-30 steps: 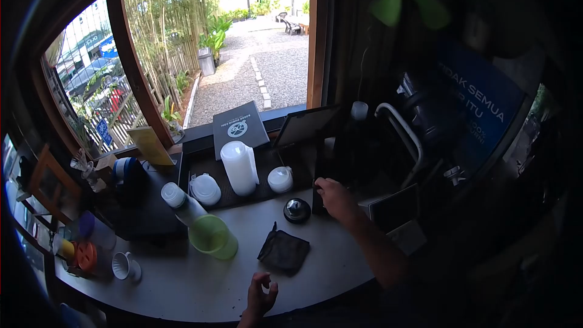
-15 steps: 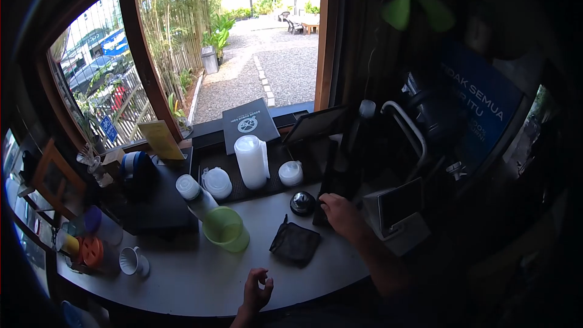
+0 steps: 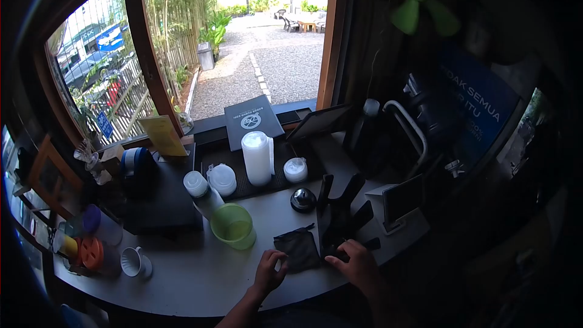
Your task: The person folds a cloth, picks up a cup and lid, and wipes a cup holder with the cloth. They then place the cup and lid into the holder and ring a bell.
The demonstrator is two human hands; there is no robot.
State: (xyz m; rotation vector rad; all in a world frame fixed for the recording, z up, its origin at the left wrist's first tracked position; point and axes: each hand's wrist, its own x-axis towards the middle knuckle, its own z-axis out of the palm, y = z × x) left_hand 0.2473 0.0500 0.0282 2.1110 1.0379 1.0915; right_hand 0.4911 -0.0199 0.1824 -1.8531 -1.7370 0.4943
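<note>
On the tabletop (image 3: pixel 176 285), the black stand (image 3: pixel 334 222) has the right hand (image 3: pixel 355 262) at its lower edge, grip indeterminate; left hand (image 3: pixel 268 271), loosely curled, unloaded, is beside the pouch (image 3: pixel 297 250); bell (image 3: pixel 302 200) stands behind.

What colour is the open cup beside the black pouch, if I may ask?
The cup is translucent green, in the head view.

Two bare hands low in view, left hand (image 3: pixel 270 270) with fingers curled, right hand (image 3: pixel 354 261) bent inward, forearms angled forward
</note>
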